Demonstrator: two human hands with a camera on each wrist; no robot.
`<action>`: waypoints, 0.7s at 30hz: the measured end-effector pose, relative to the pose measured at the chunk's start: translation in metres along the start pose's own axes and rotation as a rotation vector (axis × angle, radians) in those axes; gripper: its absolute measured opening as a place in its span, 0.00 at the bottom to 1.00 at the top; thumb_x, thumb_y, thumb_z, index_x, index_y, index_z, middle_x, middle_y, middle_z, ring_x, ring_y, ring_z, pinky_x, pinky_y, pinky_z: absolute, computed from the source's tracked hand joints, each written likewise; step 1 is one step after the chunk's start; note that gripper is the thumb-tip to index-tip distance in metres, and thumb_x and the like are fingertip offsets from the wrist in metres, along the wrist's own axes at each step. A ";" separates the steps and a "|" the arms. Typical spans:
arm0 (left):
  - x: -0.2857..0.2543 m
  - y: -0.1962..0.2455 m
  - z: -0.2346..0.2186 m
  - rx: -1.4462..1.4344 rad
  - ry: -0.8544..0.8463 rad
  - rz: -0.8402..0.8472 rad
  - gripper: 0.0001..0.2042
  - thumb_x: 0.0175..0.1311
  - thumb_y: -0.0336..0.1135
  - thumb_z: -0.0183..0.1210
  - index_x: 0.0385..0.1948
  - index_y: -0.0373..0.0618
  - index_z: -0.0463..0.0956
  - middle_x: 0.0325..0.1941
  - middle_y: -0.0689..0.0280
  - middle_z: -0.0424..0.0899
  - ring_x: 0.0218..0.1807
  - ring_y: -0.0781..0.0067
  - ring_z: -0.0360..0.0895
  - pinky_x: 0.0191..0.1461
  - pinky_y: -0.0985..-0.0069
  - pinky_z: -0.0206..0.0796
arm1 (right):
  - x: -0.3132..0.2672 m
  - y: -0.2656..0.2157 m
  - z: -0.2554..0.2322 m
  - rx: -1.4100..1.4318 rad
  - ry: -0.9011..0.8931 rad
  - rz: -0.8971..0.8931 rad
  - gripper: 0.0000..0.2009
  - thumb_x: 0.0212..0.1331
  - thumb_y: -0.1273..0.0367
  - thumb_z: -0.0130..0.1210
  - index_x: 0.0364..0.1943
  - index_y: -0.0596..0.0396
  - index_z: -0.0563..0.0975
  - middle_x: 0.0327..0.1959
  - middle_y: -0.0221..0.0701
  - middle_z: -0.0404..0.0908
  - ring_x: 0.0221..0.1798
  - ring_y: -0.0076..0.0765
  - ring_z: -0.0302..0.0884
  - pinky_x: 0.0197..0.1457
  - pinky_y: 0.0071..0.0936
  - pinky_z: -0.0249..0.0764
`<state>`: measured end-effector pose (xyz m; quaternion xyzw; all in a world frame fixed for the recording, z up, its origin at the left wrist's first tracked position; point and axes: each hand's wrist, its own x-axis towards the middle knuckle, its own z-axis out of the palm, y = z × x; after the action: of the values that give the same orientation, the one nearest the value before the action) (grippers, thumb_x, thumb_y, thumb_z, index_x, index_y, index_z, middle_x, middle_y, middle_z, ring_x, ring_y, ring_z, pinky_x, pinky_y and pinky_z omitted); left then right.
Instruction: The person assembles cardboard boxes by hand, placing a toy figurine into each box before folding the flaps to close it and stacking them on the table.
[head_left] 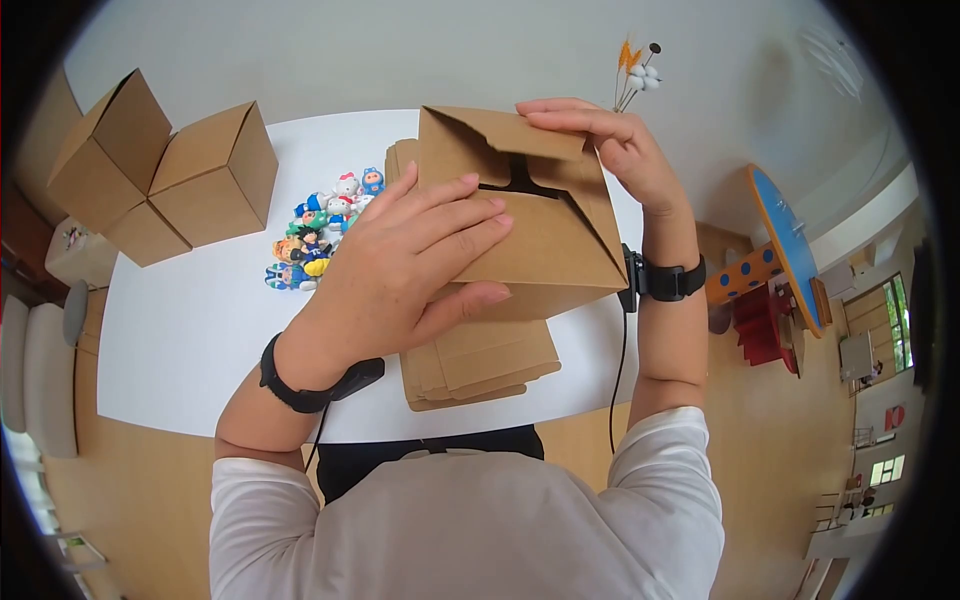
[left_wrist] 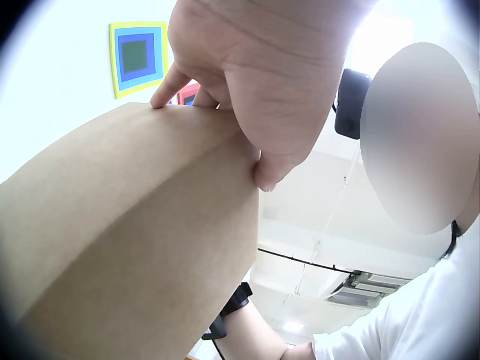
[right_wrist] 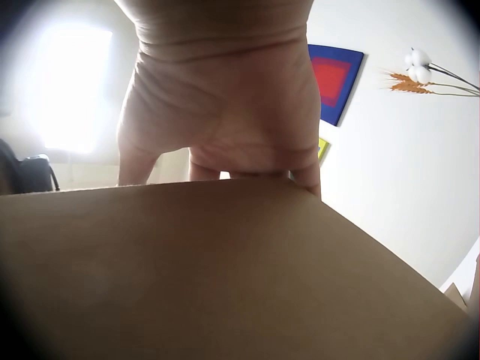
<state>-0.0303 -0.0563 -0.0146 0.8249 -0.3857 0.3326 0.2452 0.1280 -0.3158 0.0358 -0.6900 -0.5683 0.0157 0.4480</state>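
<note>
A brown cardboard box (head_left: 540, 298) is held up over the table, its top flaps folded inward with a dark gap between them. Across the near flap (head_left: 540, 225) lies my left hand (head_left: 400, 255), fingers straight and spread. The left wrist view shows that thumb (left_wrist: 268, 176) against the box's edge. At the far right corner, my right hand (head_left: 635, 155) reaches over the far flap (head_left: 520, 132), which slants up, with its fingers extended along it. In the right wrist view a box panel (right_wrist: 165, 262) hides those fingertips.
Flattened cardboard sheets (head_left: 480, 365) are stacked beneath the box on the white table (head_left: 170, 330). Several small toy figures (head_left: 315, 235) sit to the left. Folded boxes (head_left: 205, 180) stand at the back left. Dried flowers (head_left: 635, 75) rise behind the table.
</note>
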 end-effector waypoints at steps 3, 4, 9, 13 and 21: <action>0.000 0.001 0.000 0.006 0.005 -0.003 0.24 0.55 0.40 0.69 0.53 0.42 0.80 0.57 0.59 0.83 0.63 0.50 0.75 0.63 0.54 0.66 | 0.002 -0.008 0.006 0.050 0.046 0.120 0.19 0.64 0.59 0.59 0.51 0.58 0.83 0.59 0.39 0.79 0.60 0.38 0.76 0.62 0.31 0.71; 0.000 0.001 0.000 0.009 0.005 -0.004 0.24 0.55 0.40 0.69 0.53 0.42 0.80 0.57 0.59 0.83 0.63 0.50 0.75 0.64 0.53 0.66 | 0.003 -0.015 0.011 -0.024 0.047 0.180 0.20 0.64 0.58 0.60 0.52 0.58 0.82 0.59 0.39 0.79 0.60 0.38 0.76 0.62 0.32 0.71; 0.000 0.003 -0.001 0.032 -0.008 0.003 0.24 0.53 0.41 0.70 0.53 0.44 0.81 0.56 0.60 0.83 0.63 0.51 0.76 0.67 0.48 0.62 | 0.020 -0.043 0.019 -0.256 -0.080 0.380 0.23 0.61 0.64 0.64 0.60 0.55 0.77 0.59 0.37 0.80 0.54 0.30 0.78 0.58 0.26 0.73; 0.002 0.004 -0.003 0.041 -0.031 0.043 0.26 0.49 0.42 0.71 0.52 0.43 0.82 0.56 0.60 0.83 0.63 0.50 0.76 0.68 0.47 0.62 | 0.038 -0.046 0.012 -0.340 -0.269 0.395 0.34 0.57 0.61 0.68 0.68 0.53 0.68 0.59 0.39 0.79 0.55 0.35 0.79 0.59 0.31 0.75; 0.002 0.007 -0.024 0.026 -0.182 0.071 0.24 0.45 0.39 0.72 0.47 0.40 0.84 0.53 0.58 0.85 0.61 0.51 0.78 0.64 0.56 0.69 | 0.067 -0.063 0.017 -0.448 -0.496 0.539 0.44 0.44 0.64 0.73 0.70 0.52 0.64 0.57 0.42 0.81 0.55 0.44 0.81 0.57 0.34 0.77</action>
<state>-0.0437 -0.0454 0.0043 0.8407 -0.4311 0.2698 0.1862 0.0944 -0.2556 0.0986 -0.8694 -0.4476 0.1739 0.1168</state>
